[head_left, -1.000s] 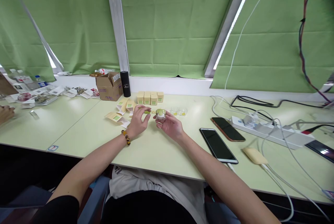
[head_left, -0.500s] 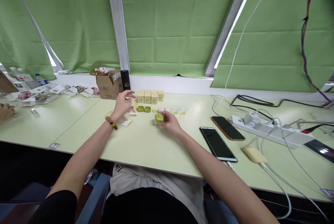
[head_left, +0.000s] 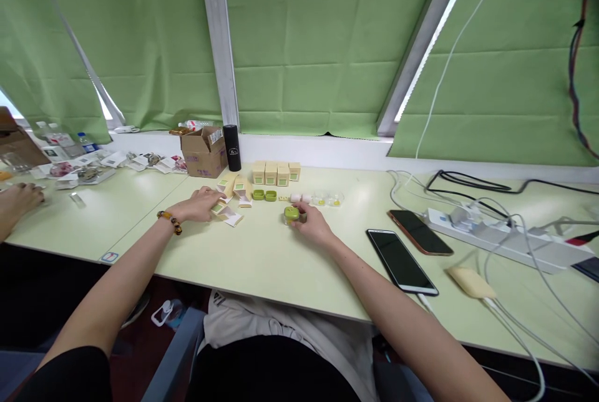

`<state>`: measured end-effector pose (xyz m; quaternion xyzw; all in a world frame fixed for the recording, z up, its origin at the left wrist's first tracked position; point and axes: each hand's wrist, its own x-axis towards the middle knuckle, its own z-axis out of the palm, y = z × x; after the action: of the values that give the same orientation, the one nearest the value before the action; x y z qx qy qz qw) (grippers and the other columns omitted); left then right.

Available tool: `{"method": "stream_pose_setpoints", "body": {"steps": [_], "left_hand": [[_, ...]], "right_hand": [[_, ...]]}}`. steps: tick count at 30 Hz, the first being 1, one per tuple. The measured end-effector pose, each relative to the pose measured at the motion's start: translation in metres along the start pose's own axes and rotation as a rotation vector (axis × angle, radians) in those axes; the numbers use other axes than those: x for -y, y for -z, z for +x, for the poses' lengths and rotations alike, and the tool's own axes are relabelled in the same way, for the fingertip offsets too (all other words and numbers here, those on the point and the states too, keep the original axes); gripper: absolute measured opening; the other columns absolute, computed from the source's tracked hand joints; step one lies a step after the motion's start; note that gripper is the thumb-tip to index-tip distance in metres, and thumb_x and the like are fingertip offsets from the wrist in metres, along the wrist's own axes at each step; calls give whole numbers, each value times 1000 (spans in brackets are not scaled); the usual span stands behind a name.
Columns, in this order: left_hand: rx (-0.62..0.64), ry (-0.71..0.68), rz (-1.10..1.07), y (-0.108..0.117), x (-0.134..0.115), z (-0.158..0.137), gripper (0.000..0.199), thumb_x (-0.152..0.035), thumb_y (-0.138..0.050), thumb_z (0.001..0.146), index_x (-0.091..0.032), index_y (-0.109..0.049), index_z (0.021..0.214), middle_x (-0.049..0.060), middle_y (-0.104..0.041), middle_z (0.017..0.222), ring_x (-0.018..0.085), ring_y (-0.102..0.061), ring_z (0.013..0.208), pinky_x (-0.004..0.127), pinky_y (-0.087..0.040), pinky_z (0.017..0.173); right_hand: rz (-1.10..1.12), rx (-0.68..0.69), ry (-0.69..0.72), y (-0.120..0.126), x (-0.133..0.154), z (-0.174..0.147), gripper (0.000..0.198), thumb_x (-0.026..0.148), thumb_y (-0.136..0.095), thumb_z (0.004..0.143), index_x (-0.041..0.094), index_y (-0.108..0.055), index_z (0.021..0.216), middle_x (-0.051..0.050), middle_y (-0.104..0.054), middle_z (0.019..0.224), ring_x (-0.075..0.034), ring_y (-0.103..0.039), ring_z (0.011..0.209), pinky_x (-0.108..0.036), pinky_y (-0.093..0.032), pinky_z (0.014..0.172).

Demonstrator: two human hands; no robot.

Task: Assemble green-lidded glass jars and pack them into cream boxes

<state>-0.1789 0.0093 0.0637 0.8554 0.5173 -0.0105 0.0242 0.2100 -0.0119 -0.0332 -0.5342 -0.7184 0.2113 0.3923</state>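
Observation:
My right hand [head_left: 314, 224] grips a small clear jar with a green lid [head_left: 291, 213] just above the table. Over to the left, my left hand [head_left: 199, 205] has its fingers closed on a small cream paper box [head_left: 219, 207] with open white flaps. Two more open boxes, one of them a cream box with a green label [head_left: 242, 188], lie beside it. Behind the jar is a row of small items: green square lids [head_left: 264, 195], pale pink pieces [head_left: 300, 198] and clear cups with yellow bits [head_left: 327, 200].
Several closed cream boxes [head_left: 277, 173] stand at the back, near a black cylinder [head_left: 231, 148] and a cardboard carton [head_left: 204, 153]. Two phones, one a white-edged phone [head_left: 401, 261], and a power strip [head_left: 505, 238] with cables lie right. Another person's hand [head_left: 21, 199] rests far left.
My left hand has come down and leftward from above the boxes onto one open box. My right hand still holds the jar. The view has shifted slightly.

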Motion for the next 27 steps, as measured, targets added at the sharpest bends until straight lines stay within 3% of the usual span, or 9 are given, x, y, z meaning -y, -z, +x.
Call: {"method": "stream_pose_setpoints", "body": {"steps": [5,9,12,15,19,22,27], "left_hand": [[-90,-67,67,-7,-14,-2,46,-18,-61,80,-23,-63,125,13,-64,133,35,-45,134,51,-36,112],[-199,-115,123,10,-44,-13,49,-6,-58,75,-21,-65,121,13,-65,126,35,-48,131,51,-37,111],[-359,-266,159,23,-76,-17,59,2,-54,74,-23,-63,126,11,-66,123,32,-48,131,51,-38,111],[-574,-386,240,29,-112,-11,60,8,-49,75,-21,-62,126,12,-64,128,33,-45,132,53,-38,112],[-739,-517,320,28,-156,7,51,4,-51,83,-22,-62,125,12,-62,133,32,-42,136,57,-33,118],[-752,-614,280,25,-181,21,43,-2,-51,91,-22,-61,128,12,-62,136,30,-43,139,58,-29,123],[-762,-737,-83,19,-194,42,53,-3,-53,91,-32,-60,135,8,-54,153,31,-44,144,63,-31,124]], "right_hand": [[-51,-150,135,5,13,-6,60,29,-76,76,25,-60,134,-10,-68,129,-33,-61,120,-56,-49,105],[-38,-335,322,12,34,-15,44,35,-63,90,24,-59,133,-12,-63,130,-33,-55,124,-55,-45,108],[8,-373,408,13,46,-21,40,35,-62,93,26,-59,132,-11,-63,129,-33,-55,124,-54,-44,107],[50,-344,414,10,52,-24,40,38,-63,94,27,-58,132,-10,-65,128,-32,-57,121,-53,-45,106],[110,-299,387,9,56,-25,49,45,-65,94,26,-53,137,-11,-65,132,-31,-62,114,-55,-45,105],[197,-299,376,11,59,-25,56,48,-65,94,25,-48,142,-13,-64,137,-30,-63,116,-53,-48,104],[351,-379,274,15,60,-24,56,51,-60,96,25,-46,144,-13,-63,135,-29,-64,117,-45,-54,100]]}}
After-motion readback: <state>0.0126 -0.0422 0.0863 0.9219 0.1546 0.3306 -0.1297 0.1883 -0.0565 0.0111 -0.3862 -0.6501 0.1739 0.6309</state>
